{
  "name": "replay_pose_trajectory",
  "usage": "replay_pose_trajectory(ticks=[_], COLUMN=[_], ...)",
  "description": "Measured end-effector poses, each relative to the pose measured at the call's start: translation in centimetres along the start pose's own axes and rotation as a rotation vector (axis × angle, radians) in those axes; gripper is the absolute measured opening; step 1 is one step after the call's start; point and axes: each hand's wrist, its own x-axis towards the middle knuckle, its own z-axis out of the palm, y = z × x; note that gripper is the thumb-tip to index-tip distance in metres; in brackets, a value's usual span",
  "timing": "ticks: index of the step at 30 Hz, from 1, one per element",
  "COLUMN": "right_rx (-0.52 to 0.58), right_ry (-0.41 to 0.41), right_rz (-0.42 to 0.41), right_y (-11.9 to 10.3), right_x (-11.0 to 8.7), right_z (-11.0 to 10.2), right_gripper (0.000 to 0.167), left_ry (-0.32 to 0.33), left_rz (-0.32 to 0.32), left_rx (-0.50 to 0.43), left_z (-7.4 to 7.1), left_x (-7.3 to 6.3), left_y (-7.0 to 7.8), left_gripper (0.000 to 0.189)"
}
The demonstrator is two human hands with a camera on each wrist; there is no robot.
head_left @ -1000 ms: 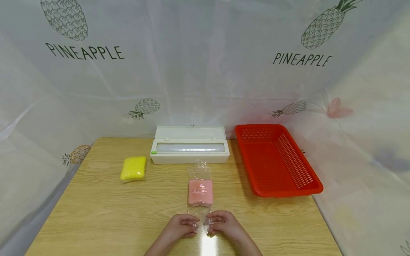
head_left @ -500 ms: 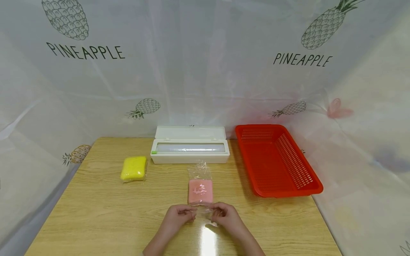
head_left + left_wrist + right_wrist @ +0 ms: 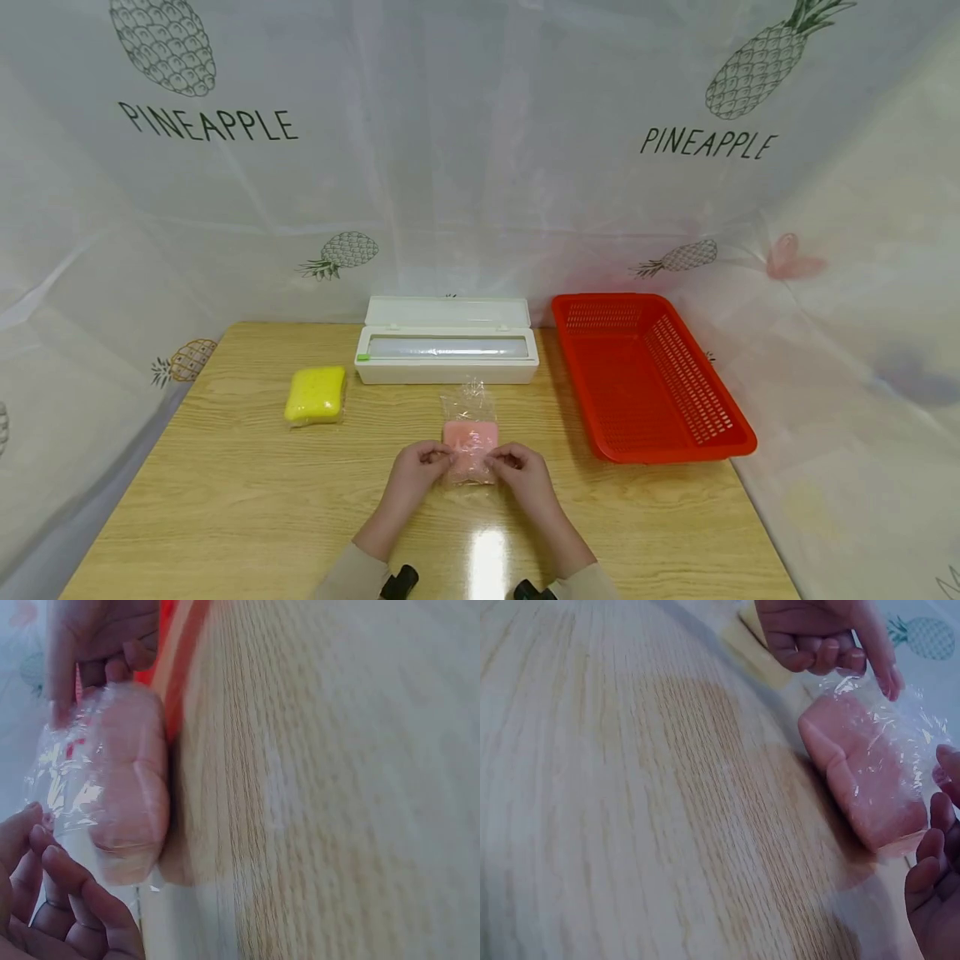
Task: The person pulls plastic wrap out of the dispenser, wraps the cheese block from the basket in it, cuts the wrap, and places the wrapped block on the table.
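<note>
A pink, sponge-like block (image 3: 471, 435) lies flat on the wooden table, with clear plastic wrap (image 3: 468, 404) over it and spreading beyond its far side. At the block's left near corner, my left hand (image 3: 417, 477) pinches the wrap's near end between thumb and forefinger. My right hand (image 3: 522, 478) pinches the same end at the right corner. Both wrist views show the wrap drawn up over the block's top face (image 3: 131, 772), wrinkled and glinting. Exactly where the fingertips meet the film is partly blurred.
Behind the block stands a white wrap dispenser (image 3: 448, 372), lid raised, a roll of film inside and a green slider at its left. A yellow wrapped block (image 3: 315, 395) lies at left. On the right sits a red basket (image 3: 592, 400). A printed curtain (image 3: 465, 167) hangs behind.
Both hands have moved away from the body, carrying the near end of the wrap from the table in front of the pink block up onto its top.
</note>
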Motion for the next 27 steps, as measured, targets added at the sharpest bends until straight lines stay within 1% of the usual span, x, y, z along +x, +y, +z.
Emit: replay_pose_trajectory(ticks=[4, 7, 12, 15, 18, 19, 21, 24, 25, 27], right_rx=[0.031, 0.057, 0.084, 0.117, 0.141, 0.139, 0.136, 0.123, 0.111, 0.084], right_ry=[0.036, 0.06, 0.094, 0.109, 0.126, 0.133, 0.134, 0.117, 0.11, 0.091], right_rz=[0.031, 0.045, 0.05, 0.039, 0.01, 0.0, -0.021, -0.03, -0.031, -0.026], right_y=[0.2, 0.3, 0.7, 1.3, 1.8, 1.8, 1.9, 1.9, 1.9, 1.8], right_x=[0.7, 1.0, 1.0, 1.1, 1.2, 1.2, 1.3, 1.3, 1.3, 1.2], right_z=[0.3, 0.5, 0.6, 0.7, 0.7, 0.7, 0.8, 0.9, 0.9, 0.8], right_gripper=[0.014, 0.014, 0.014, 0.019, 0.026, 0.027, 0.024, 0.014, 0.012, 0.011], left_ry=[0.034, 0.048, 0.064, 0.077, 0.085, 0.086, 0.088, 0.09, 0.09, 0.084], left_rz=[-0.007, -0.017, -0.046, -0.049, -0.018, 0.009, 0.054, 0.113, 0.121, 0.099], left_rx=[0.021, 0.037, 0.026, 0.026, 0.019, 0.026, 0.033, 0.081, 0.092, 0.099], left_z=[0.1, 0.2, 0.4, 0.6, 0.7, 0.8, 1.0, 1.2, 1.2, 1.2], left_x=[0.9, 1.3, 1.6, 1.7, 1.8, 1.8, 1.8, 1.8, 1.7, 1.4], left_y=[-0.4, -0.6, -1.0, -1.3, -1.5, -1.6, -1.7, -1.8, -1.8, -1.9], left_gripper=[0.01, 0.011, 0.011, 0.012, 0.012, 0.011, 0.01, 0.014, 0.015, 0.013])
